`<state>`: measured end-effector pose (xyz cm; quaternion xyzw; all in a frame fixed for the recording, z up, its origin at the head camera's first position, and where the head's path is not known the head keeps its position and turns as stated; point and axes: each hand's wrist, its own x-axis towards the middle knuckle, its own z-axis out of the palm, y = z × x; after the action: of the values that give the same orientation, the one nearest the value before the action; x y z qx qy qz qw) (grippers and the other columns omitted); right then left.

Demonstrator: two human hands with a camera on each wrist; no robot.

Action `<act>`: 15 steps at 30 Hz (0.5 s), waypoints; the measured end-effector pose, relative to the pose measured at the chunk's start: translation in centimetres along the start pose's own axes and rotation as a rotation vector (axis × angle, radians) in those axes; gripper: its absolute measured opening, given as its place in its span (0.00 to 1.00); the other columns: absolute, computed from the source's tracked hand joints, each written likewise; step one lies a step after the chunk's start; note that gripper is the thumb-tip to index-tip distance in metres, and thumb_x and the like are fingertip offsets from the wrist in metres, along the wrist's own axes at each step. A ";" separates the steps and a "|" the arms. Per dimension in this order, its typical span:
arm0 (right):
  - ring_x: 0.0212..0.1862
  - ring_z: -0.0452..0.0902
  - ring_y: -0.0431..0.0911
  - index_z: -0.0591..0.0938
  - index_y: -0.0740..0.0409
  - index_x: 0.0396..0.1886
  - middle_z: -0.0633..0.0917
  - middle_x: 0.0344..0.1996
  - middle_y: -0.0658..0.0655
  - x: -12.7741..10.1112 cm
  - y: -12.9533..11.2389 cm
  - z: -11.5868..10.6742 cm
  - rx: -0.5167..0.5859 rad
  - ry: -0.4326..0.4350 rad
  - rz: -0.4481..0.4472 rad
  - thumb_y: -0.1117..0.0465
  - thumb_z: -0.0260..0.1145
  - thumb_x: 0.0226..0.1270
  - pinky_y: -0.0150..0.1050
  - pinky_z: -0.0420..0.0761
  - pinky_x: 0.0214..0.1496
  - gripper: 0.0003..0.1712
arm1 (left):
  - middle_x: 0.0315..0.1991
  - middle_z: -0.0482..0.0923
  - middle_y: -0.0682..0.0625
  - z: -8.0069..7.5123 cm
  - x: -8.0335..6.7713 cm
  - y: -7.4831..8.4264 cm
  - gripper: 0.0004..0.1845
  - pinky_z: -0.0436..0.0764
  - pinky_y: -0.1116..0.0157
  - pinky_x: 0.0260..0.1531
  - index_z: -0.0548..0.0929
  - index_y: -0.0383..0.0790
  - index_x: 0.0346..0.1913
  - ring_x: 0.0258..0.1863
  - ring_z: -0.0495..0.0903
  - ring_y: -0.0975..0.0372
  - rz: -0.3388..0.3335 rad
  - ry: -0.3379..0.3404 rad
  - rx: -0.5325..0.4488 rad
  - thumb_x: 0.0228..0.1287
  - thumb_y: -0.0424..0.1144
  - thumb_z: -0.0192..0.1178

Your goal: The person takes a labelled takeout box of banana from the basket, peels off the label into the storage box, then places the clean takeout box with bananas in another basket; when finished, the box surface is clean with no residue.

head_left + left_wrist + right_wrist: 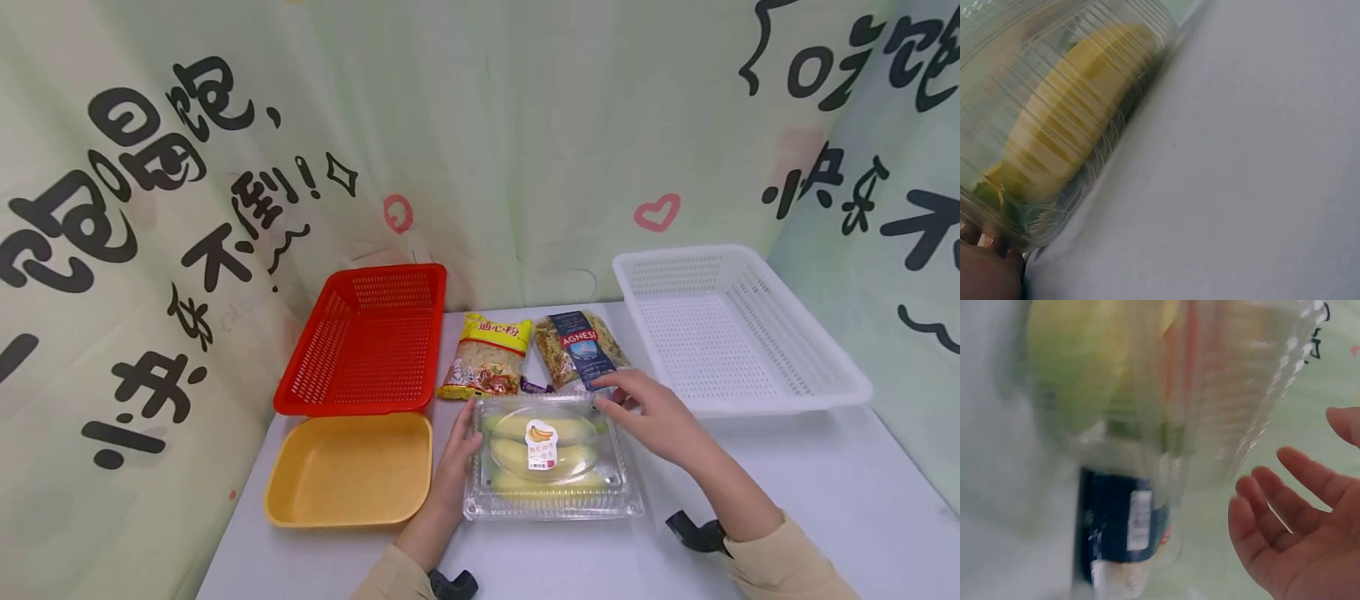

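A clear plastic clamshell box (551,504) with yellow bananas (543,457) inside sits on the table, its lid down and a banana sticker (542,444) on top. Along the box's left side lies my left hand (447,467), thumb and fingers at the edge. The left wrist view shows part of this hand (988,269) by a lower corner of the box. Over the back right corner hovers my right hand (654,417). Seen from the right wrist, its fingers (1300,506) are loosely bent, spread and apart from the box, holding nothing.
Behind the box lie a yellow-topped pasta bag (487,358), a blue-labelled pasta bag (581,346) and a small purple packet (534,387). A red basket (360,358) and a yellow bin (348,471) stand left. The white basket (738,333) stands at the back right. A printed curtain (517,150) hangs behind.
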<state>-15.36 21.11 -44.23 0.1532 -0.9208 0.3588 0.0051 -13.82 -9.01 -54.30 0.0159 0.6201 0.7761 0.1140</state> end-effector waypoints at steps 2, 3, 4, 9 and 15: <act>0.41 0.78 0.42 0.81 0.54 0.56 0.83 0.46 0.52 0.0 -0.8 -0.1 0.036 -0.053 -0.004 0.51 0.65 0.70 0.36 0.81 0.44 0.20 | 0.81 0.43 0.57 0.0 0.0 0.0 0.37 0.38 0.40 0.76 0.51 0.59 0.79 0.81 0.36 0.54 -0.002 0.001 -0.005 0.69 0.50 0.48; 0.40 0.78 0.42 0.81 0.54 0.57 0.84 0.45 0.52 -0.1 -1.2 -0.1 0.059 -0.085 -0.009 0.52 0.65 0.69 0.35 0.81 0.43 0.20 | 0.81 0.43 0.56 0.0 0.0 0.0 0.37 0.38 0.40 0.76 0.51 0.59 0.79 0.81 0.36 0.53 -0.004 0.002 -0.009 0.69 0.51 0.48; 0.40 0.78 0.42 0.81 0.54 0.57 0.84 0.45 0.52 -0.1 -1.6 -0.1 0.080 -0.118 -0.012 0.53 0.66 0.69 0.34 0.81 0.42 0.20 | 0.81 0.43 0.56 0.0 0.1 0.0 0.37 0.38 0.40 0.76 0.51 0.59 0.79 0.81 0.36 0.53 -0.004 0.001 -0.012 0.69 0.51 0.49; 0.38 0.78 0.40 0.78 0.54 0.59 0.84 0.44 0.52 0.2 -2.7 0.5 0.131 -0.280 -0.051 0.54 0.68 0.66 0.33 0.80 0.39 0.23 | 0.81 0.43 0.55 0.0 0.2 -0.1 0.37 0.39 0.41 0.76 0.51 0.59 0.79 0.81 0.36 0.52 -0.006 -0.004 -0.032 0.69 0.51 0.49; 0.27 0.74 0.38 0.79 0.51 0.57 0.82 0.38 0.48 0.6 -3.4 1.5 0.145 -0.439 -0.065 0.56 0.70 0.64 0.33 0.78 0.27 0.22 | 0.81 0.44 0.55 -0.1 0.3 -0.3 0.37 0.38 0.41 0.76 0.51 0.58 0.79 0.81 0.36 0.53 0.008 -0.004 -0.031 0.69 0.50 0.49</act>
<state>-14.77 17.54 -43.04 0.2571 -0.8661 0.3819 -0.1949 -14.08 -8.96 -54.67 0.0179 0.6077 0.7860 0.1123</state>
